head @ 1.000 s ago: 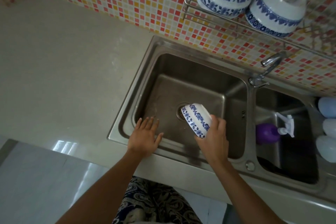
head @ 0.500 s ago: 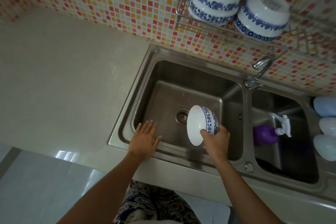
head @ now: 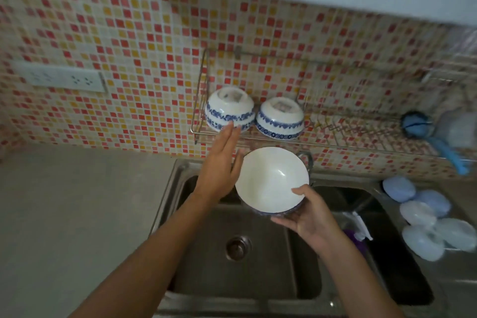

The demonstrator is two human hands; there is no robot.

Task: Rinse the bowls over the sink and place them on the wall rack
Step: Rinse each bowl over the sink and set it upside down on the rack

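My right hand (head: 308, 217) grips a white bowl with a blue pattern (head: 271, 179) by its near rim, held above the steel sink (head: 232, 273) with its white inside facing me. My left hand (head: 219, 165) is raised with fingers straight and apart, its palm beside the bowl's left edge and its fingertips in front of the left bowl on the rack. Two blue-and-white bowls (head: 229, 108) (head: 280, 117) sit upside down side by side at the left end of the wire wall rack (head: 361, 134).
The faucet (head: 305, 157) is mostly hidden behind the held bowl. A blue brush (head: 423, 129) hangs at the rack's right end. Pale blue and white round objects (head: 423, 212) lie right of the sink. A purple bottle (head: 358, 237) sits in the right basin. A socket plate (head: 59, 80) is on the tiled wall.
My right hand lifted the bowl out of the basin up toward the rack and turned its opening to me. My left hand left the sink's front edge and rose beside the bowl. The view tilted upward.
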